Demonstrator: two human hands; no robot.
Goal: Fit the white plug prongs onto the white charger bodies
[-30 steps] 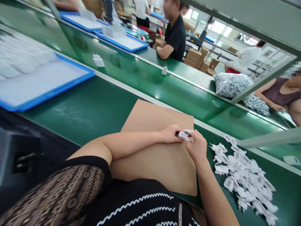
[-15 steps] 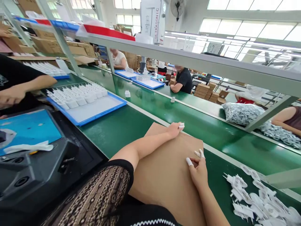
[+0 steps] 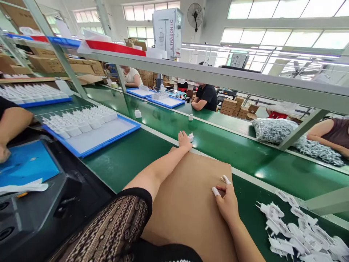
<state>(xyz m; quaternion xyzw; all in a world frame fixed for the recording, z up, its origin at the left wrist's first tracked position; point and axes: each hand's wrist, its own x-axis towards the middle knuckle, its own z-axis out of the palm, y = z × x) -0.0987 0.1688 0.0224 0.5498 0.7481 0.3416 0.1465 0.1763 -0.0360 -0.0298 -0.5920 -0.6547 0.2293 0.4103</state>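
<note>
My left hand [image 3: 185,141] reaches over the far edge of a brown cardboard sheet [image 3: 188,189] to the green belt. Its fingers look stretched out. A white charger plug [image 3: 191,137] stands on the belt against the hand's right side, prongs up. My right hand [image 3: 227,198] rests over the right part of the cardboard, thumb and fingers apart, nothing between them. White finger covers sit on its thumb and a finger. A pile of white plug casing parts [image 3: 297,229] lies to its right.
A blue-rimmed tray [image 3: 128,131] with rows of white plugs stands at left, beside a co-worker's arm [image 3: 13,122] and a black machine [image 3: 32,211]. Two more plugs stand along the belt. A shelf beam [image 3: 218,74] crosses above. A bag of grey parts [image 3: 274,130] sits beyond.
My left hand has moved left and slightly forward, and its grip on the charger plug has loosened; the plug now stands beside it. My right hand stays nearly still. The whole view has shifted slightly.
</note>
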